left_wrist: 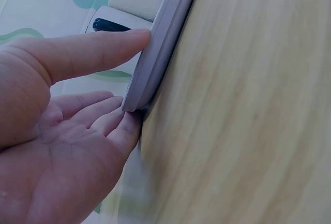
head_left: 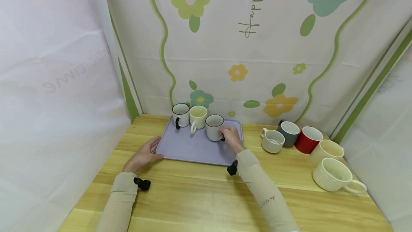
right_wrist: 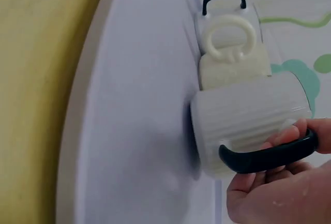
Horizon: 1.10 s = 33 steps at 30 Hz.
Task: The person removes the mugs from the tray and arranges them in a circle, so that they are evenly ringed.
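Observation:
A lilac tray [head_left: 190, 149] lies on the wooden table. By its near left corner, my left hand [head_left: 146, 154] has its thumb and fingers extended, touching the edge; the left wrist view shows the thumb [left_wrist: 103, 53] at the rim. My right hand [head_left: 231, 137] grips the black handle [right_wrist: 269, 154] of a white ribbed mug [head_left: 213, 131] with a dark rim. This mug is upright at the tray's right half; whether its base rests fully there I cannot tell. To its left on the tray stand a cream mug [head_left: 198, 115] with a ring handle and another black-handled white mug [head_left: 181, 114].
On the table's right side are several mugs: a small white one [head_left: 272, 145], a dark grey one [head_left: 289, 137], a red one [head_left: 305, 143], a cream one [head_left: 317, 155] and a larger cream one [head_left: 329, 182]. A flowered cloth [head_left: 212, 49] hangs behind.

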Tool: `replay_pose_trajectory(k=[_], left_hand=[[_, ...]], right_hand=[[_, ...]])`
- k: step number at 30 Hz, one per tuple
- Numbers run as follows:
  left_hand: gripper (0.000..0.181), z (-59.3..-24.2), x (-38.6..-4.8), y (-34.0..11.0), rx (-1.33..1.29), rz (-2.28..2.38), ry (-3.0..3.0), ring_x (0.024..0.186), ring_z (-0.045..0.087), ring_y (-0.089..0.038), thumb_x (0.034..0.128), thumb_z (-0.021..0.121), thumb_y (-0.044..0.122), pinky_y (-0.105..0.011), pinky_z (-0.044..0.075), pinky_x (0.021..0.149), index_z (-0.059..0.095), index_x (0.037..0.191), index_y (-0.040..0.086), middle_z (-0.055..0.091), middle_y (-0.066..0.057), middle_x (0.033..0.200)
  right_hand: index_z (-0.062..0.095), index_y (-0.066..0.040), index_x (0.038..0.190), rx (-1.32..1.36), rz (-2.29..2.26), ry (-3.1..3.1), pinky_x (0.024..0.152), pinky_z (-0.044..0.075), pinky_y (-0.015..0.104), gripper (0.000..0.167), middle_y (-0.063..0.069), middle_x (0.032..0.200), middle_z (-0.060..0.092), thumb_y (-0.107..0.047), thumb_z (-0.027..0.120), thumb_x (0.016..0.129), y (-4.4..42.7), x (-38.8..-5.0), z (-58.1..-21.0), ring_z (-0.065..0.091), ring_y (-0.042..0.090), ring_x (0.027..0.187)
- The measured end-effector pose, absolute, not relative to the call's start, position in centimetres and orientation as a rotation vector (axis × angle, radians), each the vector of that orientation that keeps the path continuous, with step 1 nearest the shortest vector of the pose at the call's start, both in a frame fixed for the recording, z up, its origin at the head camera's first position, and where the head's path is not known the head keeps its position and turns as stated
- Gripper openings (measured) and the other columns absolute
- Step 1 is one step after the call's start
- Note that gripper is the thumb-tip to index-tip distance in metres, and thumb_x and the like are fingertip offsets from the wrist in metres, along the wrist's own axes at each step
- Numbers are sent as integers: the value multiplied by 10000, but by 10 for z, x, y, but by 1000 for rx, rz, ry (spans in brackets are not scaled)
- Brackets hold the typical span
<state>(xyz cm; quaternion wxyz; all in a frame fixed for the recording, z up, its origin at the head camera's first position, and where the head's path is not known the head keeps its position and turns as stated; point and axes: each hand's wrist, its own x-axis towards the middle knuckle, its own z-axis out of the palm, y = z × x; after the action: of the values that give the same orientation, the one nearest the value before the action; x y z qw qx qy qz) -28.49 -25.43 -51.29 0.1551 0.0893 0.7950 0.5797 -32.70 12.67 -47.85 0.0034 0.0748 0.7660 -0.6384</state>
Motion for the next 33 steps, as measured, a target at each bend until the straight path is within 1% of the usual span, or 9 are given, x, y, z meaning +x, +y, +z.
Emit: replay_pose_trajectory(k=[1,8,12,15,16,20,24,29,33], left_hand=[[980,-513,-285,-254,258,1666,2273,1640,47,-461,946,722,-43,-563,160,1337,70,1678,-37,29,-260,1768],[991,-513,-284,-254,257,1676,2267,1641,53,-455,940,734,-36,-550,165,1338,74,1680,-32,34,-258,1768],[995,-514,-284,-254,255,1665,2275,1637,64,-461,940,735,-31,-547,170,1331,70,1680,-32,37,-263,1766],[1001,-514,-284,-255,239,1667,2277,1640,63,-455,936,740,-32,-551,174,1335,72,1681,-29,39,-256,1768],[1001,-514,-285,-255,229,1668,2278,1643,67,-448,934,742,-34,-547,177,1336,77,1682,-26,44,-250,1770],[997,-516,-286,-256,218,1665,2285,1646,68,-437,934,744,-35,-543,179,1343,85,1683,-23,50,-242,1772],[979,-517,-286,-255,228,1663,2287,1643,73,-446,943,733,-30,-548,176,1340,89,1680,-28,53,-251,1770],[977,-517,-284,-256,234,1654,2294,1644,79,-440,946,736,-19,-536,180,1339,94,1682,-23,57,-244,1772],[991,-516,-284,-258,240,1651,2294,1642,68,-453,945,742,-15,-556,171,1339,77,1680,-32,47,-255,1769]], right_hand=[[566,-21,715,221,-1989,2388,718,412,305,389,35,707,534,-196,591,1061,129,-323,-477,499,230,770],[599,15,781,106,-1958,2303,796,412,298,359,2,718,538,-160,545,1090,157,-288,-467,504,176,766],[621,23,817,69,-1977,2265,775,449,264,309,-7,724,550,-102,534,1086,180,-264,-460,522,154,759],[623,-4,818,36,-1981,2249,746,451,237,286,-18,725,543,-60,522,1080,200,-245,-455,516,128,741],[621,-24,817,21,-1961,2253,745,450,230,288,-23,734,541,-58,512,1082,208,-238,-453,513,117,742],[634,-49,832,6,-1915,2267,751,442,224,290,-25,770,536,-61,498,1087,241,-211,-445,506,102,762],[626,-38,846,5,-1875,2279,750,428,229,290,-26,786,514,-69,481,1096,278,-182,-442,494,100,775],[629,-30,839,-20,-1884,2303,699,401,218,314,-59,765,514,-42,459,1102,328,-146,-444,488,87,740],[631,-24,833,-16,-1961,2313,651,357,232,332,-74,752,526,2,436,1100,362,-120,-449,475,101,711]])
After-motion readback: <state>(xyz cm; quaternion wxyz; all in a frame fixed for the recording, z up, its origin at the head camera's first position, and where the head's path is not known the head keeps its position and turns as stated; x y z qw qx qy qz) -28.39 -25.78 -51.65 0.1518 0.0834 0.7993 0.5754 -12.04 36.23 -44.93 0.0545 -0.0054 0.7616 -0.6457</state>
